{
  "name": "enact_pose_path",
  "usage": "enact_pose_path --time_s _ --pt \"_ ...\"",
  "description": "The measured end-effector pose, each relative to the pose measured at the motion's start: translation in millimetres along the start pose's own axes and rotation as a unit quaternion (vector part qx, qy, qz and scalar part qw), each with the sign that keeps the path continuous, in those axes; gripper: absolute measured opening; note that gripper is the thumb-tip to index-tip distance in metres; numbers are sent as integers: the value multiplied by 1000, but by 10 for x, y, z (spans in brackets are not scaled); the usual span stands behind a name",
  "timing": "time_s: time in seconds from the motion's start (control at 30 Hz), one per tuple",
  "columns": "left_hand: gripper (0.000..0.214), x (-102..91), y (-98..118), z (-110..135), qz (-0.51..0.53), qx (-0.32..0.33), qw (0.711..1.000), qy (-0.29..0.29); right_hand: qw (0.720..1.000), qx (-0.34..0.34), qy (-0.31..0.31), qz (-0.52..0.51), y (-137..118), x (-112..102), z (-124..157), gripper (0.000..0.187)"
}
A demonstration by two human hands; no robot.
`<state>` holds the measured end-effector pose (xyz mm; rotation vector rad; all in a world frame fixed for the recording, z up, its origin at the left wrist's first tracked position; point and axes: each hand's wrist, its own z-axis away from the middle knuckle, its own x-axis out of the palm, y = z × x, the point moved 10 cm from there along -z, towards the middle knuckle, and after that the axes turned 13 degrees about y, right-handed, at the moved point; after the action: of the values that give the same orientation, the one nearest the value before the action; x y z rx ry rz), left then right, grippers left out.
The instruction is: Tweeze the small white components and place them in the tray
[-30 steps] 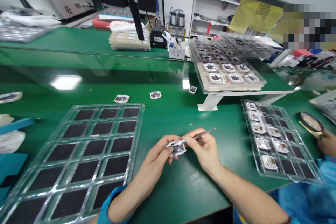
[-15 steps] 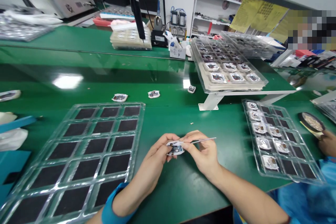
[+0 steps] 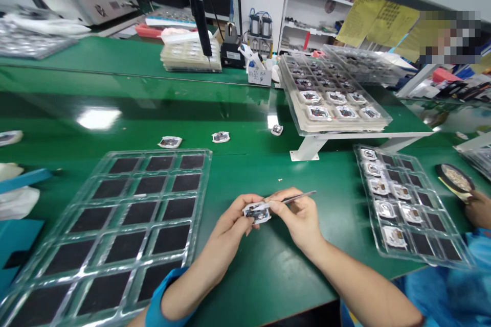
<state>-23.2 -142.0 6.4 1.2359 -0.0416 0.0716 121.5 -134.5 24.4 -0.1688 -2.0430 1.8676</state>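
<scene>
Steadying matters, I judge remotely — my left hand (image 3: pixel 235 218) grips the white module (image 3: pixel 260 214). Beside it, my right hand (image 3: pixel 296 213) pinches a thin tool (image 3: pixel 304 195).

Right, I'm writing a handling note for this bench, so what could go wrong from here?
The right hand holds a thin tool close to the white-rimmed part; a slip might scratch its exposed insides.
The left hand grips that part by its edge, so it could slip loose.
The right-hand tray sits beside a co-worker's blue sleeve, which might nudge it.
</scene>
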Motion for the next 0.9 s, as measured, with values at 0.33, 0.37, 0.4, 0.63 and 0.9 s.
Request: enact_pose_path --time_s 0.33,0.37,0.4,0.63,0.9 --pt "22 -29 99 -6 -44 30 998 -19 999 40 -23 -26 69 31 -21 23" --pt "23 -34 102 -8 -46 31 998 -22 999 40 -24 -28 63 30 -22 24" --pt "24 -37 103 -9 -47 33 998 -25 999 38 -23 -30 55 28 -23 23" --pt "28 -31 122 2 -77 57 994 -51 998 36 -30 -42 14 41 -19 22" --pt "27 -26 55 -36 -44 28 998 -41 997 45 -30 -54 25 62 -6 21"
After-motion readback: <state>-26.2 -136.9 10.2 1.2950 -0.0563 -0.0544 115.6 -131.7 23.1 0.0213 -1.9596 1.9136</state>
